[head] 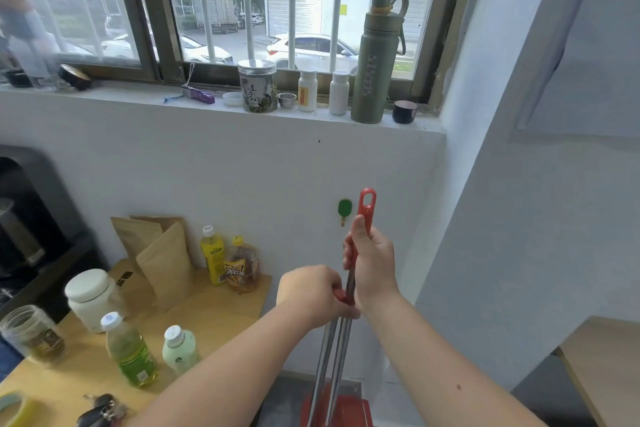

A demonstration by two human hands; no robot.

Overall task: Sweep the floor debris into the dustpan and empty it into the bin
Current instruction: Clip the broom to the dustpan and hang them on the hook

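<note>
Two metal poles with red grips stand upright side by side in front of the white wall. My right hand is closed around the taller red handle, whose tip with a hanging hole sticks up above my thumb. My left hand grips the lower red handle beside it. The silver shafts run down to a red dustpan on the dark floor at the bottom edge. I cannot tell which pole is the broom's. No bin or debris shows.
A wooden table at the left carries drink bottles, jars, brown pouches, keys and tape. A green wall hook sits by the handle tip. The windowsill holds a green flask, jars and pill bottles. Another wooden surface is at the right.
</note>
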